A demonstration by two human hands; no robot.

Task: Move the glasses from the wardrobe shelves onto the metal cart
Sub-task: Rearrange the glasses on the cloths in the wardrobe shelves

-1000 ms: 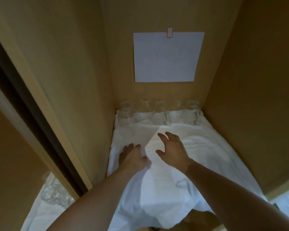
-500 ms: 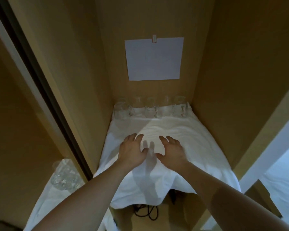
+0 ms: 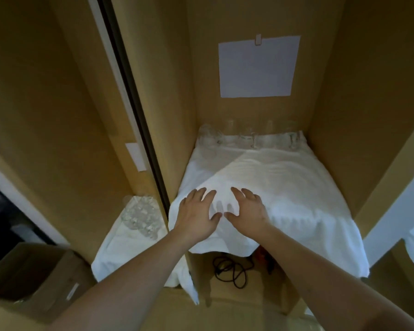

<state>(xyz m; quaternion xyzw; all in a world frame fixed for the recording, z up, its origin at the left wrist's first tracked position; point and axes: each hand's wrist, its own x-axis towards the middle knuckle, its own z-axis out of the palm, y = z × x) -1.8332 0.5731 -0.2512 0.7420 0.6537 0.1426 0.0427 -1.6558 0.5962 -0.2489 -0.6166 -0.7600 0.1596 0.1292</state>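
A row of several clear glasses [image 3: 250,137] stands at the back of a wardrobe shelf covered by a white cloth [image 3: 285,187]. Another cluster of clear glasses [image 3: 141,212] sits on a white cloth on a lower shelf in the left compartment. My left hand [image 3: 197,213] and my right hand [image 3: 249,211] hover side by side over the front of the cloth, fingers spread, holding nothing. Both hands are well short of the back row of glasses. The metal cart is out of sight.
Wooden side walls [image 3: 359,115] close in the shelf on both sides. A white paper sheet [image 3: 258,68] is clipped to the back wall. A black cable [image 3: 230,268] lies below the shelf. A cardboard box [image 3: 34,278] sits at lower left beside a dark sliding-door track [image 3: 132,96].
The view has pulled back and shifted right, exposing the left compartment and cardboard box. Both hands have drawn back from mid-shelf to the front of the cloth, still empty.
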